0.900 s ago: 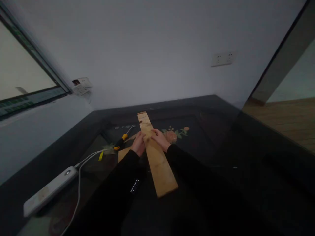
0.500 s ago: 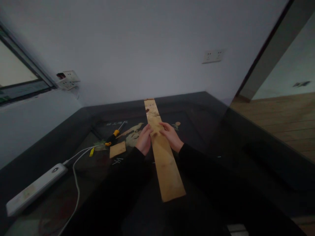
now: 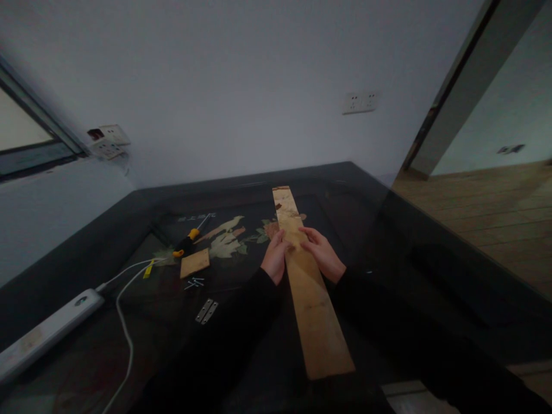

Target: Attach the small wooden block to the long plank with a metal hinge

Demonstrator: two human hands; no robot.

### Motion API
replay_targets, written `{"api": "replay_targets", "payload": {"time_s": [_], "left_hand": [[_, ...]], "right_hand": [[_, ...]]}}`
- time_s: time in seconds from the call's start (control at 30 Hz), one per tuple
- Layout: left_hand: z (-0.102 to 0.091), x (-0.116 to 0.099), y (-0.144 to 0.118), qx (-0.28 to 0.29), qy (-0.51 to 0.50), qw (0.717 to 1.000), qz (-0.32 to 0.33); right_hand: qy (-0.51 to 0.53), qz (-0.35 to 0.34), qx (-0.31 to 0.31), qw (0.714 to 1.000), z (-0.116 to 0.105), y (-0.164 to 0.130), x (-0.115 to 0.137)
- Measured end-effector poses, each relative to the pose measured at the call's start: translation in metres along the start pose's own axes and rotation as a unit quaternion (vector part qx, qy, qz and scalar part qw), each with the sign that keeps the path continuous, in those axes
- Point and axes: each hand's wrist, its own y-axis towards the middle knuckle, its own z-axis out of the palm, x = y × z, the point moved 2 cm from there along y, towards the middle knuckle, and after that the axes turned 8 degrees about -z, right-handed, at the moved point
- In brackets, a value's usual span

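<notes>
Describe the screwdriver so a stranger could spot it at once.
On the dark table, left of the long board, find the wood square. Just beyond it, slightly left, lies the screwdriver. Its black-and-yellow handle and thin shaft set it apart from the yellow tag nearby.

Place: home-like room | flower-decorated dark table (image 3: pixel 336 201) | wall sockets (image 3: pixel 353 103) | wood-look floor (image 3: pixel 483 213) | window (image 3: pixel 21 123)

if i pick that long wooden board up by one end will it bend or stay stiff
The long wooden board will probably stay stiff: it looks straight beyond the left hand and right hand, with no visible sag. It is long and narrow, so the free end may tip down. Its flat face suggests sliding, not rolling.
</notes>
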Motion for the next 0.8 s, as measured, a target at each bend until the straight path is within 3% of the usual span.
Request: {"api": "replay_targets", "payload": {"time_s": [0.2,0.8], "left_hand": [[0.0,0.01,0.008,-0.003,-0.001,1.0,-0.019],[-0.003,0.008,0.019,-0.014,-0.011,0.999,-0.045]], "right_hand": [[0.005,0.015,0.0,1.0,-0.008,-0.001,-0.004],[0.045,0.045,-0.02,0.998,-0.009,-0.002,-0.005]]}}
